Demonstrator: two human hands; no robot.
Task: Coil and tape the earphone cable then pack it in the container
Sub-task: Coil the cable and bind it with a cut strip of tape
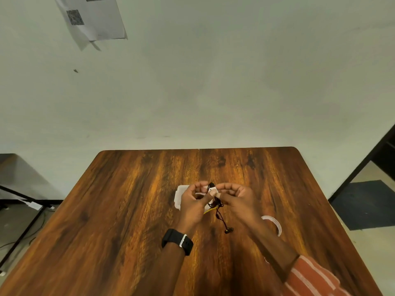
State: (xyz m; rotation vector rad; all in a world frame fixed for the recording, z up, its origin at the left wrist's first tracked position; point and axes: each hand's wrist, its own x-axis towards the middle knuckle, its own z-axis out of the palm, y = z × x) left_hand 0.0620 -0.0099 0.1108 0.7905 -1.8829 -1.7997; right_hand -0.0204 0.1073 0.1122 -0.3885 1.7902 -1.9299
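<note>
Above wooden table (128, 199), both hands (fingers curled) pinch earphone cable (218, 207).

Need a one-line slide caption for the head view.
Both hands wrap tape around a coiled earphone cable above a clear container; tape roll sits right.

table (132, 210): brown woodgrain | cable (219, 212): black | sleeve (312, 278): orange (white stripes) | watch (177, 242): black

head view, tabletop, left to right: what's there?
Container → left hand → earphone cable → right hand → tape roll.
</note>
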